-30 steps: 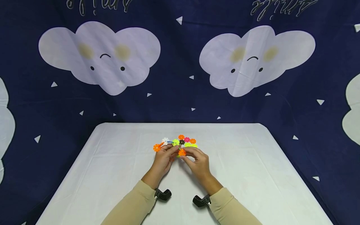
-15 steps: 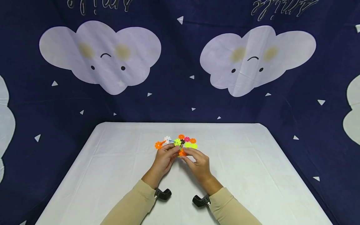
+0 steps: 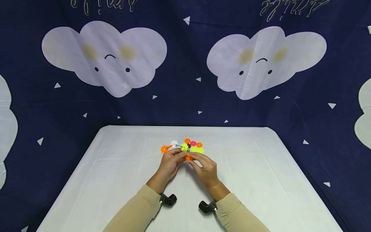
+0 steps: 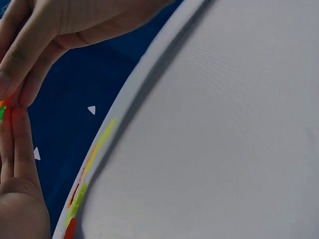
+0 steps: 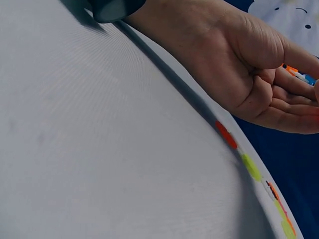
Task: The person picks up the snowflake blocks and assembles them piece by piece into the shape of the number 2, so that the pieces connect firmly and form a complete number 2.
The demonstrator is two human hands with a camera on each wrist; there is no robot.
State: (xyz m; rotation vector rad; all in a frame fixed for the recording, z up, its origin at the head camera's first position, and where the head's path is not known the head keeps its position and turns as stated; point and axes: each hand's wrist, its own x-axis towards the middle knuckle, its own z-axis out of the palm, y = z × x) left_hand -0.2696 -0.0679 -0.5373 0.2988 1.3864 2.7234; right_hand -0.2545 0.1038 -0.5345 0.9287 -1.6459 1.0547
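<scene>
In the head view my left hand (image 3: 171, 162) grips a joined string of flower-shaped plastic discs above the table. Out of its left side stick an orange disc (image 3: 164, 149) and a white disc (image 3: 174, 143), followed by a thin blue piece (image 3: 179, 145) and a yellow-green disc (image 3: 184, 147). My right hand (image 3: 206, 166) pinches an orange disc (image 3: 189, 158) between thumb and fingers, up against the left fingertips. A bit of green (image 4: 2, 115) shows between the fingers in the left wrist view. How the discs join there is hidden by fingers.
Loose discs lie on the white table (image 3: 130, 187) just beyond the hands: a pink disc (image 3: 193, 143), a black disc (image 3: 189, 146), and orange and yellow-green ones. A dark blue cloth with clouds (image 3: 185, 106) hangs behind the table. Each wrist wears a black camera.
The held string has shifted slightly right and away, its left orange disc rising a little. The orange disc between the hands has turned. Both hands keep their grip; the loose discs stay put.
</scene>
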